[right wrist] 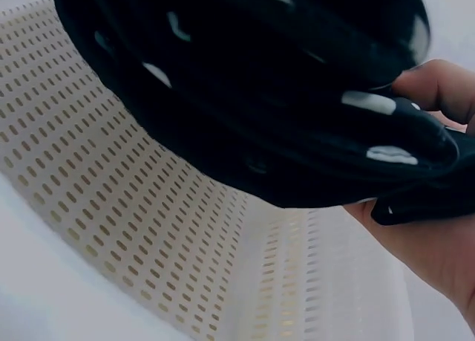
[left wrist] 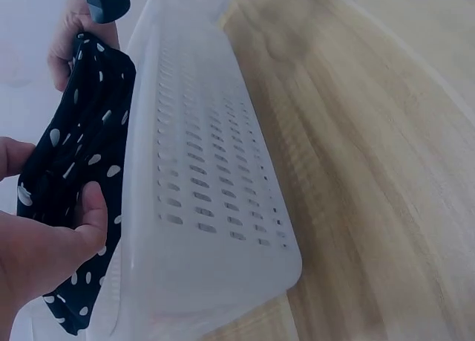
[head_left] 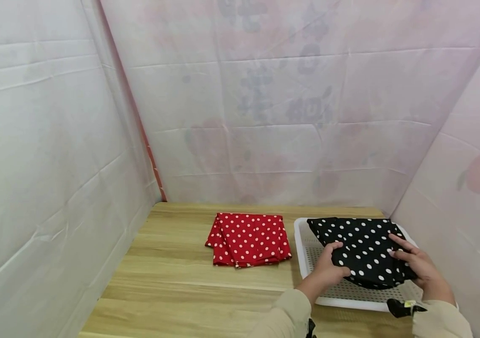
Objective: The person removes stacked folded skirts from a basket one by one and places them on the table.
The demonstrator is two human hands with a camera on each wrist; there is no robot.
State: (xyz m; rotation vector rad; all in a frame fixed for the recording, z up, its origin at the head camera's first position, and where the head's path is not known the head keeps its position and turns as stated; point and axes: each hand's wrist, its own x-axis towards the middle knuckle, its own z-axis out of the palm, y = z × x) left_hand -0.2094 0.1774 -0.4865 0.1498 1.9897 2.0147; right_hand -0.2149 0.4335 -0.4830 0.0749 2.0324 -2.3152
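Note:
A folded black cloth with white dots (head_left: 364,249) is held over the white perforated basket (head_left: 300,251). My left hand (head_left: 326,272) pinches its left side between thumb and fingers; in the left wrist view the thumb presses on the black cloth (left wrist: 93,144). On the other side my right hand (head_left: 423,267) grips the right edge, fingers lying on top. The right wrist view shows the cloth's thick folded layers (right wrist: 260,125) hanging above the basket's holed bottom (right wrist: 111,177).
A folded red cloth with pale dots (head_left: 250,239) lies on the wooden table (head_left: 172,291) left of the basket. Pale printed sheeting (head_left: 265,103) hangs behind the table, with more at both sides. The basket stands close to the right-hand sheet (head_left: 468,220).

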